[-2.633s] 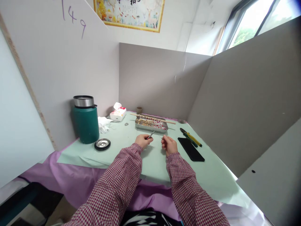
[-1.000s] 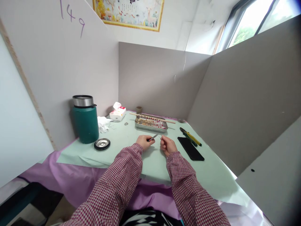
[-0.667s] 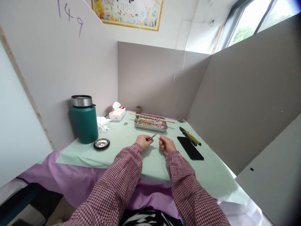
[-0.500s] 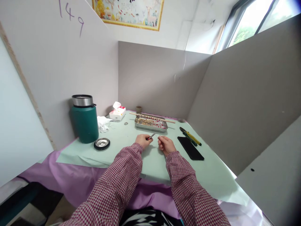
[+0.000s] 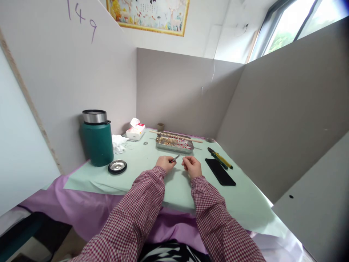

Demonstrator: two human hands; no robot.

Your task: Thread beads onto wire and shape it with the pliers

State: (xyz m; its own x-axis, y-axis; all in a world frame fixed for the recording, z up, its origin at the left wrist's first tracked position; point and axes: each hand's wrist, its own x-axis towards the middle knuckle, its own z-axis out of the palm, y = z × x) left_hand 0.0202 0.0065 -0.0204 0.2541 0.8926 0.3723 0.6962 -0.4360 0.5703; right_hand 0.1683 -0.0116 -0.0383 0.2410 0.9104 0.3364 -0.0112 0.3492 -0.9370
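My left hand (image 5: 165, 164) is closed around a small tool (image 5: 176, 158) with a slim, pointed metal tip; a bit of dark and red handle shows at the fingers. Whether it is pliers or tweezers is too small to tell. Close to that tip, my right hand (image 5: 192, 166) has thumb and fingers pinched together, and what is between them cannot be made out. Just beyond both hands lies a metal tray (image 5: 174, 148) holding small red, gold and clear pieces. A wooden stick (image 5: 196, 140) with pale pieces along it rests across the tray.
To the right lie a black phone-like slab (image 5: 219, 172) and yellow-and-green-handled pliers (image 5: 220, 158). On the left stand a green flask (image 5: 97, 143), its round lid (image 5: 117, 166), crumpled tissue (image 5: 119, 144) and a tissue pack (image 5: 135, 131). Grey partitions (image 5: 188, 91) enclose the table.
My right hand has shifted very slightly toward the tool tip. The left hand keeps its hold on the tool; the whole view has moved a little.
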